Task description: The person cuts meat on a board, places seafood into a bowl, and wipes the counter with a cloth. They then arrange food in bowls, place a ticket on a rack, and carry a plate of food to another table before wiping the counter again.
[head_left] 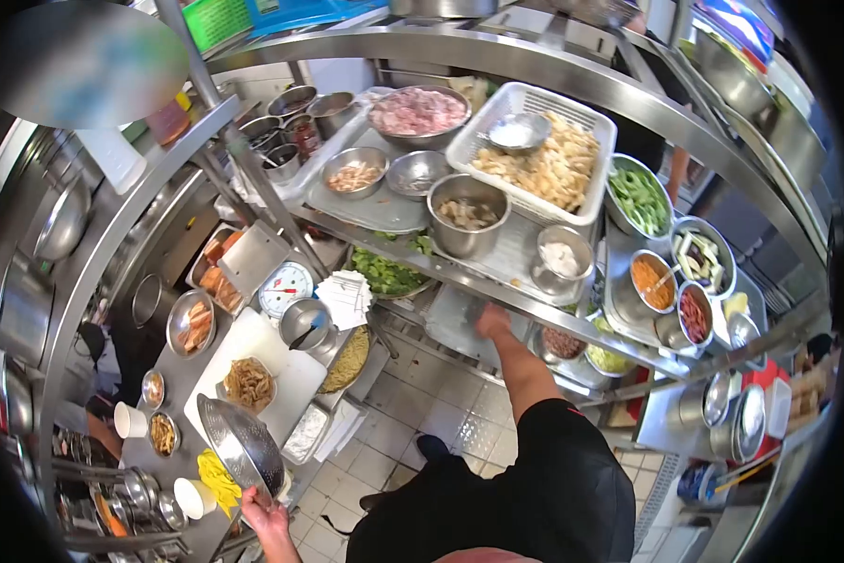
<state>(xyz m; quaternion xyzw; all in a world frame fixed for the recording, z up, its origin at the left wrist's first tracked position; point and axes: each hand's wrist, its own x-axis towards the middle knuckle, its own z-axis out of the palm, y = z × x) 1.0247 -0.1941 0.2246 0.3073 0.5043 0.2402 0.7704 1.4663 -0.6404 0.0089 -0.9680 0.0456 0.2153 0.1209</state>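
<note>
Left grip is closed on the rim of one colander, round shiny metal full of little holes, tipped up by the edge of the worktop. Right grip is blurry at a flat tray; can't tell how open, or if it's got anything. Two smooth white cups near the colander, open tiled floor between both grips.

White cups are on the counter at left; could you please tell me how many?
2: one white cup is left of the colander held in the left hand, the other lower down beside the crumpled yellow item. Others could be hidden.
</note>
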